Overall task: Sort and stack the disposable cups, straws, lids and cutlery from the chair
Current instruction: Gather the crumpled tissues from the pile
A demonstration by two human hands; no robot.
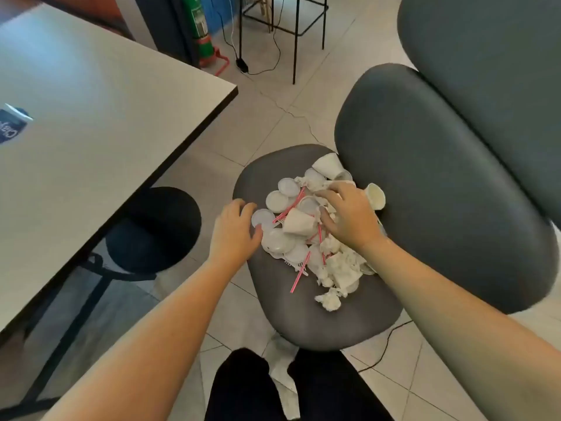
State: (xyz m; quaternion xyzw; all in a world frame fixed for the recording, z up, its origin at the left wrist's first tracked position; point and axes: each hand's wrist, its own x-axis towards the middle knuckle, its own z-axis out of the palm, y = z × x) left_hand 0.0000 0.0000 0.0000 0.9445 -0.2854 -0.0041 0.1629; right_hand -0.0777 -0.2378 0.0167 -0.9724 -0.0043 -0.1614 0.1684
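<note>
A grey chair seat [306,314] carries a heap of white paper cups, round white lids, pink striped straws, white plastic forks and crumpled napkins. One cup [299,222] lies on its side in the middle, another cup [329,165] at the far end, a third cup [375,195] by the backrest. My left hand [235,230] reaches the left edge of the heap, fingers curled over a lid [262,218]. My right hand [349,217] lies on top of the heap with fingers curled down into it; what they hold is hidden. A straw [299,276] lies near the front.
The chair's dark backrest [440,183] rises right of the seat, a second chair [491,71] behind it. A white table [100,123] stands to the left with a blue carton [12,126] on it. A black stool [154,229] sits under the table. Cables run over the tiled floor.
</note>
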